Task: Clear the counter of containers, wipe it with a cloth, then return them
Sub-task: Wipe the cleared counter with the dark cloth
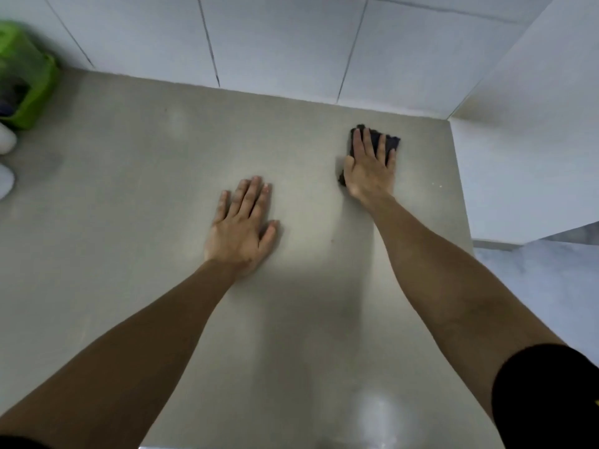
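A beige counter (pixel 146 222) fills most of the view. My right hand (pixel 369 166) lies flat on a dark cloth (pixel 390 142) near the counter's far right corner, fingers spread over it and pressing it down. The cloth shows past my fingertips and beside my thumb. My left hand (pixel 241 228) rests palm down on the bare counter in the middle, fingers apart, holding nothing. A green container (pixel 29 89) stands at the far left by the wall, blurred. Two white rounded objects (pixel 6 157) sit just in front of it at the left edge.
A tiled wall (pixel 275 43) runs along the back of the counter. A white side panel (pixel 525 124) closes the right end. The floor (pixel 551 270) shows beyond the counter's right edge.
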The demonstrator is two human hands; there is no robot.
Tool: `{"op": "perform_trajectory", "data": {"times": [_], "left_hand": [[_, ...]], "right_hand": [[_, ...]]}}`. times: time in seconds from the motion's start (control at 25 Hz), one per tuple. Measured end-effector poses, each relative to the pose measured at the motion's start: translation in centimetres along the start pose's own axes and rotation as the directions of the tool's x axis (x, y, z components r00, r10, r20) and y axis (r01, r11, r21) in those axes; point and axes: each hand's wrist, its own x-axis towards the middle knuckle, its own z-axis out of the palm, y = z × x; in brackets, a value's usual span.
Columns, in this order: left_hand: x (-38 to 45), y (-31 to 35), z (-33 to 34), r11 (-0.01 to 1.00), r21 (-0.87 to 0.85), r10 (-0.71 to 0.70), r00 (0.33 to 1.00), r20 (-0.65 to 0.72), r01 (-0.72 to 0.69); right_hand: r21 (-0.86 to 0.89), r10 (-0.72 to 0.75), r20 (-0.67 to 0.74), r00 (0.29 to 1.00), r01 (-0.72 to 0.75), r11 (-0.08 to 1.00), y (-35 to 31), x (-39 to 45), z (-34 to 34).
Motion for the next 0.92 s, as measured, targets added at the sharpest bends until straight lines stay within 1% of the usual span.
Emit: {"op": "perform_trajectory", "data": {"times": [0.08,0.16,0.24,0.32,0.4,0.48,0.52,0.6,0.64,0.68,0.72,0.76,0.8,0.88,0.92], "left_hand": [[0.1,0.0,0.1,1.000,-0.011,0.000,1.000,-0.006,0.000],[0.0,-0.1,0.0,1.000,0.001,0.007,1.000,0.001,-0.007],[0.0,-0.1,-0.2,1.000,0.012,0.010,1.000,0.009,-0.010],[0.0,0.0,-0.3,1.000,0.010,0.010,1.000,0.006,-0.010],[0.0,0.0,-0.3,1.000,0.000,-0.001,1.000,0.010,0.001],[-0.1,0.1,-0.2,1.000,0.012,-0.008,1.000,0.015,0.008],[0.0,0.0,-0.2,1.000,0.012,-0.008,1.000,0.013,0.008],[0.1,-0.1,-0.2,1.000,0.003,-0.006,1.000,0.010,0.006],[0.1,-0.1,-0.2,1.000,0.003,-0.006,1.000,0.012,0.006],[0.0,0.0,-0.1,1.000,0.006,-0.008,1.000,0.013,0.008],[0.0,0.0,0.0,1.000,0.010,-0.008,1.000,0.010,0.008],[0.1,0.0,0.0,1.000,0.010,-0.004,1.000,0.008,0.004],[0.2,-0.2,-0.2,1.000,0.000,0.006,1.000,0.015,-0.006],[0.9,-0.7,-1.1,0.998,-0.031,0.054,0.998,0.017,-0.053],[1.6,-1.1,-1.8,0.996,-0.042,0.082,0.997,0.004,-0.081]], "right_hand": [[-0.012,-0.117,0.032,0.993,0.118,0.993,-3.7,0.0,0.5],[-0.026,-0.260,0.065,0.964,0.262,0.965,-6.0,-3.3,1.2],[-0.044,-0.375,0.080,0.924,0.379,0.924,-5.1,-8.4,1.4],[-0.034,-0.423,0.088,0.902,0.427,0.904,-1.2,-12.6,1.3],[-0.070,-0.390,0.069,0.918,0.395,0.916,4.0,-13.3,0.9],[-0.108,-0.246,0.049,0.968,0.250,0.962,7.1,-11.0,-0.2],[-0.106,-0.172,0.027,0.985,0.174,0.979,7.2,-9.1,-0.4],[-0.051,-0.031,-0.002,1.000,0.031,0.998,5.1,-5.0,-0.4],[-0.017,0.023,-0.004,1.000,-0.023,1.000,3.2,-3.3,-0.2],[0.010,0.037,0.003,0.999,-0.037,0.999,1.1,-2.0,0.0],[0.021,0.013,0.016,1.000,-0.014,1.000,-1.0,-1.4,0.3],[0.021,-0.041,0.026,0.999,0.040,0.999,-3.0,-1.7,0.5],[0.009,-0.125,0.032,0.992,0.125,0.992,-4.6,-2.8,0.9],[-0.039,-0.324,0.057,0.944,0.326,0.945,-5.6,-7.0,1.4],[-0.038,-0.397,0.075,0.915,0.400,0.916,-4.8,-9.2,1.4]]}}
